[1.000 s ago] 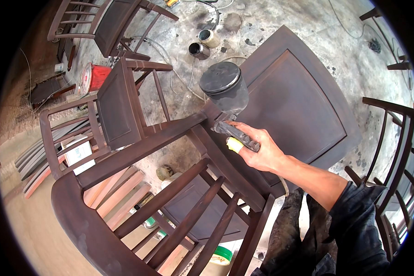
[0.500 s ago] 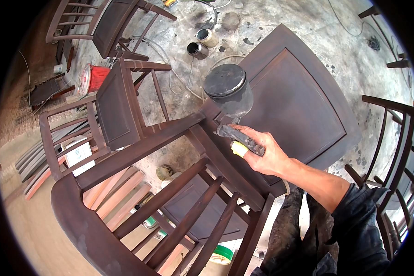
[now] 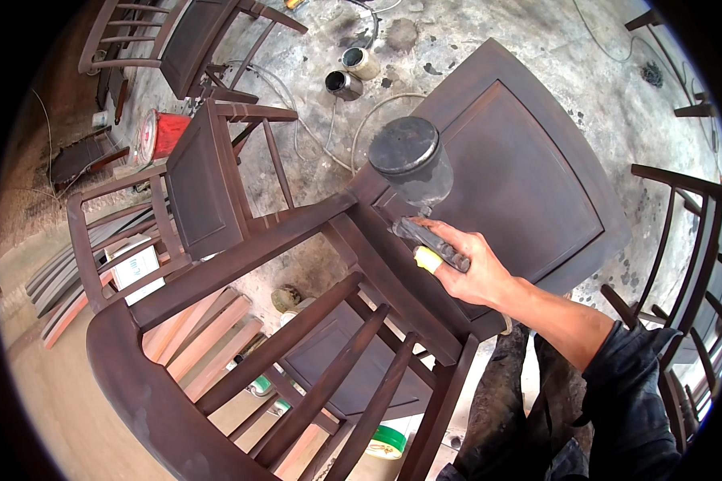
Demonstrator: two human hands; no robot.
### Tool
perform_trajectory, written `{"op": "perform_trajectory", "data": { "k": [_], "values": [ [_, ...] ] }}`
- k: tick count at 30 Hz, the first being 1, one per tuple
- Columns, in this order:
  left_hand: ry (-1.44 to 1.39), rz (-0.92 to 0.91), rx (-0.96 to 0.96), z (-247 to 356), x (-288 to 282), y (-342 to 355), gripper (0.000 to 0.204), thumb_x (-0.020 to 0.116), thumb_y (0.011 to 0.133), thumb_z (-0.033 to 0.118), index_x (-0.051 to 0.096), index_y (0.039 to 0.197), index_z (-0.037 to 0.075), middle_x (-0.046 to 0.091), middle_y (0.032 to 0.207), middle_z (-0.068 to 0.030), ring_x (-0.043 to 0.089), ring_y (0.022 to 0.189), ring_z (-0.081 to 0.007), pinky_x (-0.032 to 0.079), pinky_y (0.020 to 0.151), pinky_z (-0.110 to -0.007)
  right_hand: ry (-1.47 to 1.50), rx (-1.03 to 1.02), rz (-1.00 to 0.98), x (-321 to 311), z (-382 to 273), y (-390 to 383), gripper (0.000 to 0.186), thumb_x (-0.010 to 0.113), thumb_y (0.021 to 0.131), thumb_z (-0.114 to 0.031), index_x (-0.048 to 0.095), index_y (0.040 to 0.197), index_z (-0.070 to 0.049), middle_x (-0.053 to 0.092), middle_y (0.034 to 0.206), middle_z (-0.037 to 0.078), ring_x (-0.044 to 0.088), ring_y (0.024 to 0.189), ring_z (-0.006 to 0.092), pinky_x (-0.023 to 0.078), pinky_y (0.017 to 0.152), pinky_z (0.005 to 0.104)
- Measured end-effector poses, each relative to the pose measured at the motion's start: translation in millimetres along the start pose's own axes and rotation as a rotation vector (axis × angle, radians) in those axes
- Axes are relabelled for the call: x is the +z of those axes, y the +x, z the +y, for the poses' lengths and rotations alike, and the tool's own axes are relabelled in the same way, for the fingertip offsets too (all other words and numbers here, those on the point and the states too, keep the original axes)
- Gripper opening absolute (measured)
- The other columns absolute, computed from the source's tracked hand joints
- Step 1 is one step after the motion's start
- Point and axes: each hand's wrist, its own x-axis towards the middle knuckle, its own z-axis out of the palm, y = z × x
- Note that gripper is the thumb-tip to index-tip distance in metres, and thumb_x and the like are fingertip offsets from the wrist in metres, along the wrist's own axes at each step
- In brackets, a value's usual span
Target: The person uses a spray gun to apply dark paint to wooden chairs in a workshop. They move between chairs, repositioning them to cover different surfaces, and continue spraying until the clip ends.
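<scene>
One spray gun [image 3: 425, 232] gripped in our right hand [image 3: 475, 272], over the dark-stained chair [image 3: 521, 176].

Fingers wrapped tight round its handle; its cup sits just above the grip. Two open cans [image 3: 353, 72] on the floor well beyond. Left hand out of view. We count four more chairs around.

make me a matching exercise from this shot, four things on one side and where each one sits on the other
Things:
1. spray gun
2. red can
3. two open tins
4. stack of slats

Places:
A. on the floor at the top, by the hose
B. in the right hand
C. on the floor under the near chair's back
D. far left, behind the small chair

Pairs: 1-B, 2-D, 3-A, 4-C
</scene>
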Motion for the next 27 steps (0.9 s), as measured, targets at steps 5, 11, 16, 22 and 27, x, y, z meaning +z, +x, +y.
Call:
{"op": "perform_trajectory", "data": {
  "k": [5,11,16,22,27],
  "values": [
    [-0.024,0.000,0.003,-3,-1,-1,0.083,0.079,0.087,0.019,0.033,0.153,0.003,0.050,0.144,-0.0174,0.051,0.125,-0.0262,0.040,0.107,-0.039,0.015,-0.067,0.022,1,-6,-4,0.048,0.063,0.088,-0.004,0.056,0.135,-0.001,0.068,0.122,0.016,0.068,0.099,0.0197,0.052,0.092,0.0324],
    [-0.051,-0.024,0.005,-2,1,1,0.080,0.077,0.088,0.017,0.033,0.153,0.003,0.050,0.143,-0.0181,0.053,0.123,-0.0283,0.043,0.105,-0.040,-0.003,0.029,0.022,5,-1,1,0.045,0.063,0.090,-0.006,0.056,0.134,0.000,0.067,0.124,0.017,0.067,0.096,0.0193,0.051,0.092,0.0326],
    [-0.154,-0.030,0.054,5,8,-8,0.076,0.076,0.089,0.016,0.036,0.151,0.000,0.054,0.138,-0.0192,0.055,0.120,-0.0299,0.047,0.103,-0.042,-0.006,-0.013,0.022,5,-3,-19,0.043,0.062,0.092,-0.004,0.056,0.135,-0.001,0.068,0.120,0.011,0.062,0.095,0.0118,0.050,0.087,0.0278],
    [-0.227,-0.171,0.140,4,9,-5,0.065,0.073,0.092,0.018,0.041,0.145,-0.002,0.057,0.133,-0.0181,0.059,0.113,-0.0274,0.050,0.097,-0.039,-0.006,-0.096,0.112,-9,-24,-58,0.043,0.066,0.089,-0.002,0.058,0.131,0.001,0.067,0.124,0.017,0.068,0.110,0.0266,0.050,0.096,0.0332],
    [-0.307,-0.291,0.211,13,9,-12,0.067,0.073,0.093,0.023,0.040,0.146,-0.001,0.058,0.132,-0.0179,0.059,0.113,-0.0278,0.051,0.098,-0.039,-0.174,-0.111,0.180,-37,-57,-159,0.050,0.067,0.085,-0.001,0.056,0.134,0.002,0.065,0.126,0.021,0.066,0.116,0.0331,0.050,0.098,0.0353]
  ]
}}
